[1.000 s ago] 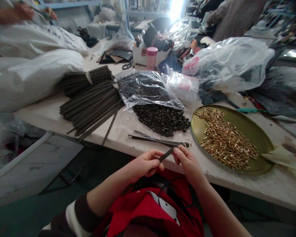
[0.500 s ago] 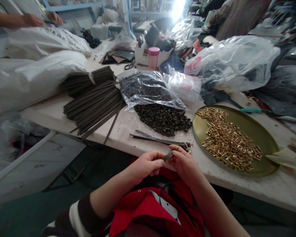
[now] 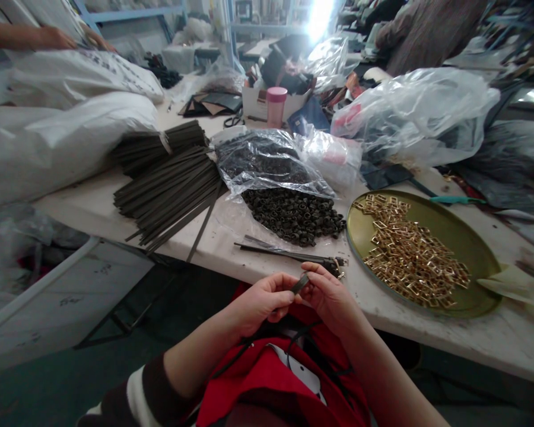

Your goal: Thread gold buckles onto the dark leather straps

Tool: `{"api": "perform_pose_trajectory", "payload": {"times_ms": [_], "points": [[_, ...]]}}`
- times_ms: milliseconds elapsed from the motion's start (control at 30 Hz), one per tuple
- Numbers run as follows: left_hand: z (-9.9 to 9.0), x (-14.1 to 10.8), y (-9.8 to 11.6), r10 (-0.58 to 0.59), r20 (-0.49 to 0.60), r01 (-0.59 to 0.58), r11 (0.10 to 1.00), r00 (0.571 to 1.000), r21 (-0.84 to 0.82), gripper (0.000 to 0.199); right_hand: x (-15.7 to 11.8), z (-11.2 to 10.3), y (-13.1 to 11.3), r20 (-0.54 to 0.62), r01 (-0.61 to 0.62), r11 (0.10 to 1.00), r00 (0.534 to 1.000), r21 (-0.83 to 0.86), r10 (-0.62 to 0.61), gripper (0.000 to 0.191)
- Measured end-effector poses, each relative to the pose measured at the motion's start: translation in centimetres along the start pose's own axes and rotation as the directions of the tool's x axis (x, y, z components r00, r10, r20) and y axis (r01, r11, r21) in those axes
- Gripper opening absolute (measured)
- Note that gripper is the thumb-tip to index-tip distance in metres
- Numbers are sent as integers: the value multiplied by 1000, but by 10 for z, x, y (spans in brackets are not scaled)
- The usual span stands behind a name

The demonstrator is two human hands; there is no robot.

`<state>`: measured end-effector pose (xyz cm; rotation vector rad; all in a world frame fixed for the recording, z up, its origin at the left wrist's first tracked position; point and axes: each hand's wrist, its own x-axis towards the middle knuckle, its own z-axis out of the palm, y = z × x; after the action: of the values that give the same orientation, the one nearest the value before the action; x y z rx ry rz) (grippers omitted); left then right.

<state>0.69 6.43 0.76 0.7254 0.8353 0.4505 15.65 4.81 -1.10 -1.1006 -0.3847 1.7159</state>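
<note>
Over my lap, just off the table edge, my left hand [image 3: 273, 296] and my right hand [image 3: 327, 290] meet with fingers closed on a dark strap [image 3: 301, 283]. Its short end shows between thumbs and fingertips; a thin dark length seems to trail down over the red apron [image 3: 267, 370]. Right behind my hands lie several dark straps with gold buckles [image 3: 302, 256] at their right ends. Beyond them is a heap of small black loops [image 3: 298, 216], partly under a clear plastic bag [image 3: 267, 157]. To the right, a round gold tray [image 3: 476, 255] carries a pile of gold buckles [image 3: 413, 255].
Bundles of dark straps [image 3: 169, 184] lie on the table [image 3: 222, 261] at left, beside white sacks [image 3: 71, 142]. Behind stand a pink-lidded jar [image 3: 276, 105] and scissors [image 3: 234, 120]. Plastic bags [image 3: 418, 112] fill the back right. Another person's hands [image 3: 57, 38] are at the far left.
Both hands stay in nearly the same place. The strap end between my fingers is tilted slightly more upright, and my right fingertips have shifted a little left.
</note>
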Motion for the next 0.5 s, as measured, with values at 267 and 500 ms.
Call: {"api": "perform_pose_trajectory", "payload": {"times_ms": [267,500], "points": [[-4,-3,-6,-13,36,15,999,999,-52,28,0,-2,6,11,5,1000,1000,10,-5,30],[-1,-7,-6,45,35,-51,986,998,158,19,-4,0,9,18,232,903,970,-362,-242,25]]}}
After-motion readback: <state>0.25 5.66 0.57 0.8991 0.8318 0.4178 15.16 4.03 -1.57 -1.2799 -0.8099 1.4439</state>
